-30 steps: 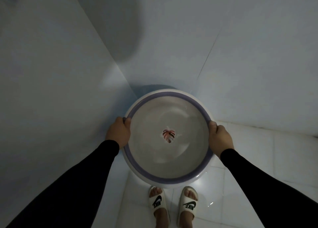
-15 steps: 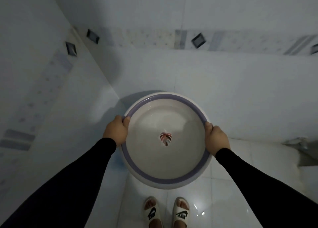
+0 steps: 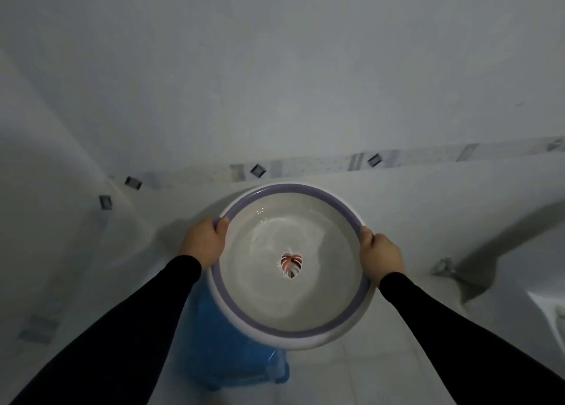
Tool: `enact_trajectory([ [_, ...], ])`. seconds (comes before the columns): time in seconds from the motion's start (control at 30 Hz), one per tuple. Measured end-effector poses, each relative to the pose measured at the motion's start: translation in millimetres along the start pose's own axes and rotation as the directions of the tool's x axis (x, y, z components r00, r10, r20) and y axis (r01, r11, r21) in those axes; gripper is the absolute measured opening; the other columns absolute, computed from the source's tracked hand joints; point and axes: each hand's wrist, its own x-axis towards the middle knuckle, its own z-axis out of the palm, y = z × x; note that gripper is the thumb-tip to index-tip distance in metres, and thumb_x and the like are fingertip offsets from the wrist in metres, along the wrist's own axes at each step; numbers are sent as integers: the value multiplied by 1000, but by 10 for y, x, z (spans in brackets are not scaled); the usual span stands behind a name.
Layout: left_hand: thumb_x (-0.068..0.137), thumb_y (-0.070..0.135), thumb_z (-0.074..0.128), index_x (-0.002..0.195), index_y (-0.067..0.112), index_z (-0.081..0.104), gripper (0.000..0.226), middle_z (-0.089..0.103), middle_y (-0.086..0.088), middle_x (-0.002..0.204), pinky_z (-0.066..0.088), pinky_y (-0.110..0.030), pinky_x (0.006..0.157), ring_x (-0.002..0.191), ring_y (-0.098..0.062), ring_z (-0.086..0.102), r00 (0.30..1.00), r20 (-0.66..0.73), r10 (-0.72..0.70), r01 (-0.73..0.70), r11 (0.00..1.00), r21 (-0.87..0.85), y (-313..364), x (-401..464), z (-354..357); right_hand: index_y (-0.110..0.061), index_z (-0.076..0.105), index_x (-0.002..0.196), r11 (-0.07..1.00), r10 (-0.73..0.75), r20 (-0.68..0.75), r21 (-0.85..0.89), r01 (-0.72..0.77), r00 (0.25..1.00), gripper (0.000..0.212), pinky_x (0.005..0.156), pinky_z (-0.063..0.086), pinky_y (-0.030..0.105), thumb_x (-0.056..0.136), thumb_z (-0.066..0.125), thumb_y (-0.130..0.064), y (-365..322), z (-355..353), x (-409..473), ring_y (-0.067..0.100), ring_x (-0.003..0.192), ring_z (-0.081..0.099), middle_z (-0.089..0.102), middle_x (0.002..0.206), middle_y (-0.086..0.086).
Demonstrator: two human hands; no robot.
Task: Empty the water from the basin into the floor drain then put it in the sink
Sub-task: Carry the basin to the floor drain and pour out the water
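Note:
A round white basin [image 3: 260, 285] with a purple rim and a red leaf print at its bottom is held up in the air, roughly level, in front of me. My left hand [image 3: 203, 242] grips its left rim and my right hand [image 3: 380, 258] grips its right rim. Faint wet streaks and ripples show inside the basin. A white sink [image 3: 544, 313] shows at the right edge, with a metal tap [image 3: 443, 267] beside it. No floor drain is in view.
A blue plastic stool or bin [image 3: 232, 355] stands on the floor under the basin's left side. White tiled walls with a patterned band [image 3: 336, 163] meet in a corner at the left. White floor tiles lie below.
The view has swung upward and to the right. The basin stays in both hands; my feet have left the view, and the blue object and sink have come into view.

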Motion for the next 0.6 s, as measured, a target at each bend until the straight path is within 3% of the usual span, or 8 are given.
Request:
enact_trajectory([
  [0.17,98,38,40,62,17,49,43,63,-15,79,38,-31,68,79,-33,61,986,47,160,-160,987,2,574,-63,52,2,62,98,996,86,-131,-9,-88,988,59,72,36,31,97,27,-45,186,-558,-176,37,98,60,66,104,25],
  [0.27,98,37,42,58,17,48,45,63,-17,79,37,-31,69,84,-35,62,962,96,256,-257,966,-4,968,-155,130,5,62,101,987,160,-222,13,-161,962,59,85,43,37,98,27,-42,362,-919,-383,40,103,58,64,109,28],
  [0.33,98,37,42,62,11,52,45,67,-25,89,38,-32,70,89,-37,62,940,120,319,-319,947,-15,1213,-235,236,6,64,99,977,212,-271,30,-212,939,61,86,44,38,98,27,-43,516,-1163,-549,40,102,59,65,106,28],
  [0.43,98,39,42,79,0,57,46,66,-27,96,41,-36,74,92,-39,61,908,175,381,-382,924,-30,1553,-362,412,4,62,83,960,280,-340,106,-260,898,59,75,42,34,97,30,-43,767,-1469,-834,38,92,61,65,91,24],
  [0.53,98,41,41,80,0,56,48,62,-21,86,37,-32,70,80,-32,55,849,229,476,-476,878,-56,1936,-619,643,-2,57,74,930,366,-422,182,-319,829,54,68,34,29,97,32,-43,1075,-1813,-1206,35,89,60,65,87,21],
  [0.6,97,42,40,76,1,55,48,58,-13,77,36,-32,67,73,-28,51,814,260,519,-518,852,-79,2142,-811,764,-2,57,74,914,405,-465,202,-351,787,54,71,37,31,97,31,-44,1248,-2002,-1417,36,89,60,66,89,23],
])
